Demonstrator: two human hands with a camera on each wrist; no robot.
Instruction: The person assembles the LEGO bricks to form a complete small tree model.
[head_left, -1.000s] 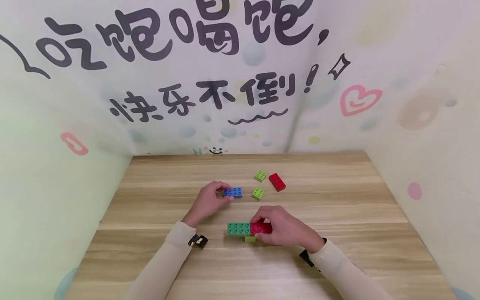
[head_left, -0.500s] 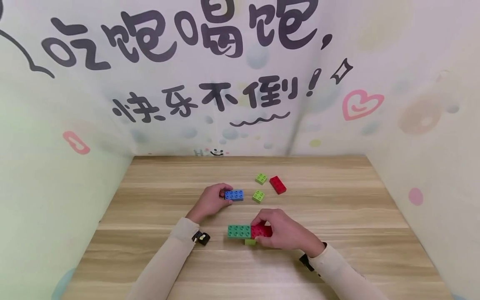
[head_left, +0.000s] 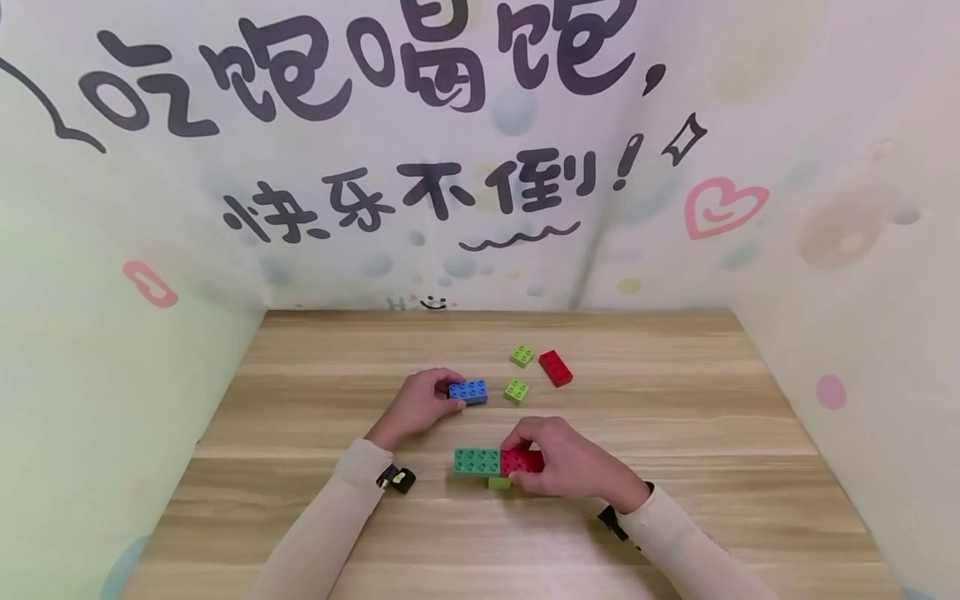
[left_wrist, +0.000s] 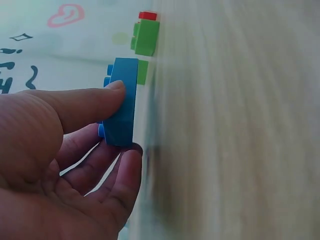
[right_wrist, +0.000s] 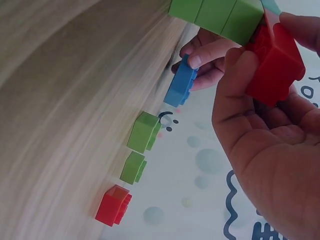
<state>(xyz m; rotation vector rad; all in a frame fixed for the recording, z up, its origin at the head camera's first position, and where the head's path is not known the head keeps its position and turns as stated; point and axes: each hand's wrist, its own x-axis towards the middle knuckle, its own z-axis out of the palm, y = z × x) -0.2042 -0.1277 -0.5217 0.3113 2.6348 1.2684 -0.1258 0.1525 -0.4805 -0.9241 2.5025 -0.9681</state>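
My left hand [head_left: 422, 400] pinches a blue toy building brick [head_left: 468, 392] by its left end, with the thumb [left_wrist: 95, 105] on its near side in the left wrist view. My right hand [head_left: 564, 457] grips a red brick [right_wrist: 277, 65], the right end of a built piece. A dark green brick [head_left: 477, 461] lies end to end with that red one, studs up. Beneath them is a stack of several lime green bricks [right_wrist: 215, 17], mostly hidden from the head view. Part of the red brick is covered by my right fingers.
Behind the hands, two small lime green bricks [head_left: 516, 391] [head_left: 522, 356] and a loose red brick [head_left: 556, 367] lie on the wooden table [head_left: 315, 350]. A printed wall [head_left: 420, 275] rises at the table's back edge, with side walls left and right.
The blue brick has shifted slightly and tilted a little in my left hand, whose fingers have moved slightly. My right hand and the built piece have hardly moved.
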